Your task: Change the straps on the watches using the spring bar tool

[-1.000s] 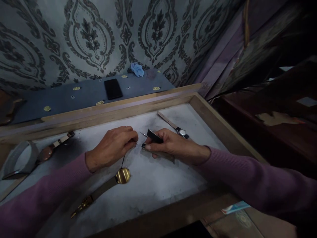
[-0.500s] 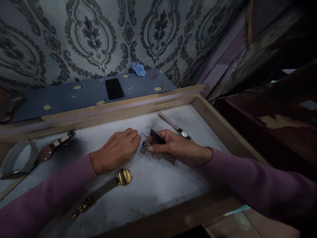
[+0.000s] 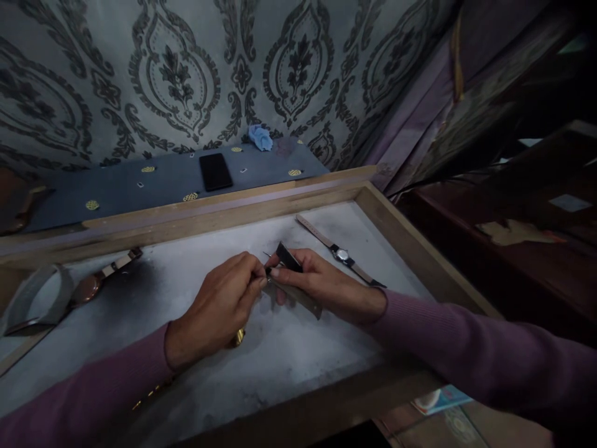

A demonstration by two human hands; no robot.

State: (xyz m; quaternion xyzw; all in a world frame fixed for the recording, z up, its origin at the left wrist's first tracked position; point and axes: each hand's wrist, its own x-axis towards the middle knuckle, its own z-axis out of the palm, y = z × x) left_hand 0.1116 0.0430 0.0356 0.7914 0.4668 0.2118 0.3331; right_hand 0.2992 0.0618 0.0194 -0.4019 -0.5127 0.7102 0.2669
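Note:
My right hand (image 3: 321,277) is closed around a dark watch strap (image 3: 289,258), whose lighter length hangs below the palm. A thin metal pin or tool tip sticks out beyond its fingers. My left hand (image 3: 228,298) pinches at the strap's end, its fingertips meeting those of my right hand; the small part between them is too small to make out. A gold watch (image 3: 239,338) lies on the white surface, mostly hidden under my left hand and sleeve. Behind my right hand lies a small silver-faced watch (image 3: 342,254) with its strap stretched out.
A wooden-rimmed tray (image 3: 410,249) surrounds the work surface. At its left are a brown watch (image 3: 87,289) and a grey mesh band (image 3: 40,292). Beyond the rim, a black phone (image 3: 215,172) and a crumpled blue cloth (image 3: 260,137) rest on a blue cover (image 3: 172,180).
My left hand has turned, and its fingertips have come to the strap end in my right hand. It now covers most of the gold watch. The view has shifted slightly.

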